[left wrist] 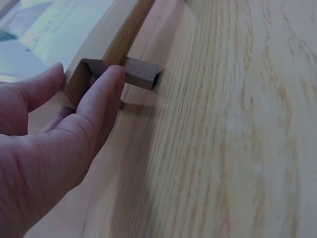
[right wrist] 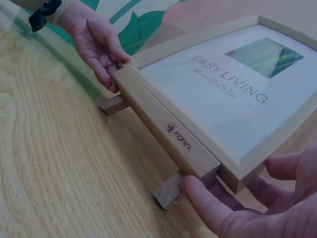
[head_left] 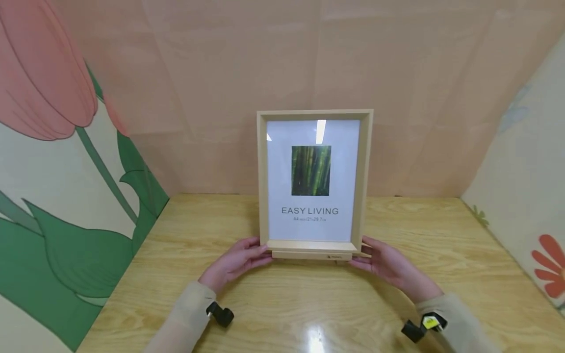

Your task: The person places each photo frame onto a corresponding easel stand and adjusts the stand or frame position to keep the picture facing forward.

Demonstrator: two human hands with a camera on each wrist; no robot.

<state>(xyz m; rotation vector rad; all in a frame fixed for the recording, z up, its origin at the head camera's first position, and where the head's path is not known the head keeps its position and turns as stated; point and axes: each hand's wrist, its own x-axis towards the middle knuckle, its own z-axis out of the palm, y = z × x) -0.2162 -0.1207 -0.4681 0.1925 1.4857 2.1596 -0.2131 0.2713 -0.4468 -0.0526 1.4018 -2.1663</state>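
Observation:
A picture frame (head_left: 360, 186) in light wood stands upright on a small wooden easel (head_left: 304, 255), leaning slightly back. Behind its glass are a bamboo picture and the words EASY LIVING. My left hand (head_left: 240, 260) grips the left end of the easel's ledge, its thumb at the frame's lower corner. At the opposite end my right hand (head_left: 388, 262) holds the ledge, with the thumb (right wrist: 285, 166) against the frame's side and a finger (right wrist: 205, 201) under the ledge. Two easel feet with dark tips, the nearer foot (right wrist: 168, 191) among them, point forward at the tabletop.
The wood-grained table (head_left: 198, 215) ends at a pinkish cloth backdrop (head_left: 212, 98) behind the frame. A painted tulip panel (head_left: 88, 196) borders the left side. A pale panel (head_left: 521, 186) with a red flower lines the right.

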